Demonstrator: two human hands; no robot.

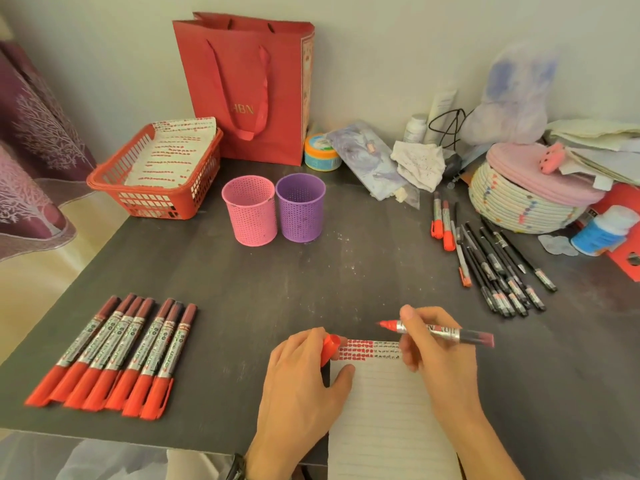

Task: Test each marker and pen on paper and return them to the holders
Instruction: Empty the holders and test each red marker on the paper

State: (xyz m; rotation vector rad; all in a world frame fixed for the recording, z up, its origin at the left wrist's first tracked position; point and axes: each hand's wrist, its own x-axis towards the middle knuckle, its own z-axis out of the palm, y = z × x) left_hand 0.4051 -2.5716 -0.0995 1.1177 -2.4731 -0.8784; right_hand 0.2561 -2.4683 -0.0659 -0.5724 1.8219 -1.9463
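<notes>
Uncapped red marker (440, 331) up in the right hand (433, 344), pinched between thumb and curled fingers just above the top edge of the lined paper (384, 410). The left hand (301, 382) grips the red cap (329, 348) and rests on the sheet's left edge, on the counter (277, 278). The marker lies almost level, long axis left to right, tip pointing left toward the cap. Best play, I'd say: dip the tip to the blank lines under the marks, one short stroke, sheet pinned. The pink holder (250, 209) and the purple holder (300, 206) wait well beyond.
</notes>
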